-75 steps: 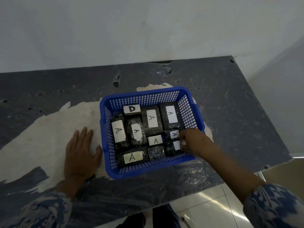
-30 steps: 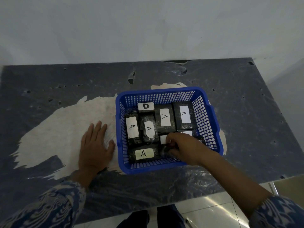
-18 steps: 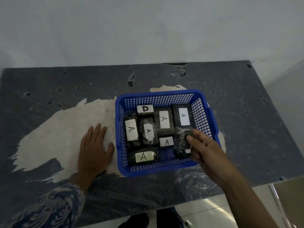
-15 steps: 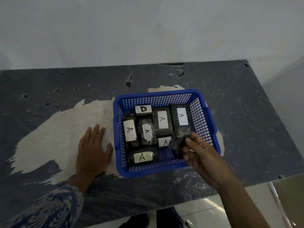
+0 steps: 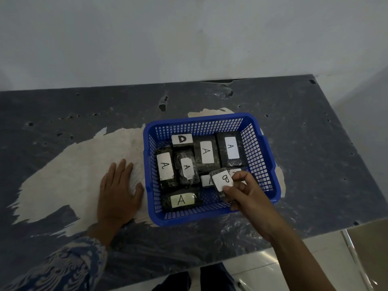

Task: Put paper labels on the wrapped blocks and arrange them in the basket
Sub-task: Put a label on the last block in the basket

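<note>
Head view: a blue plastic lattice basket stands on a dark grey table whose surface film has peeled away to a large pale patch on the left. The left hand lies flat on that pale patch, fingers straight and slightly spread, thumb just beside the basket's left wall; a blue-and-white patterned sleeve covers its forearm. The right hand reaches over the basket's near right corner, its grip pinching a small dark wrapped block with a white paper label marked "B" between thumb and fingertips, tilted and held above the basket floor. Inside the basket lie further dark wrapped blocks: a block labelled "D" at the far wall, two upright blocks labelled "A" to its right, two more "A" blocks along the left side, and one "A" block lying crosswise at the near wall. A small "A" block sits partly hidden behind the held block; another label beside the fingers is probably lettered too, but cannot be read. A pale wall rises behind the table.
</note>
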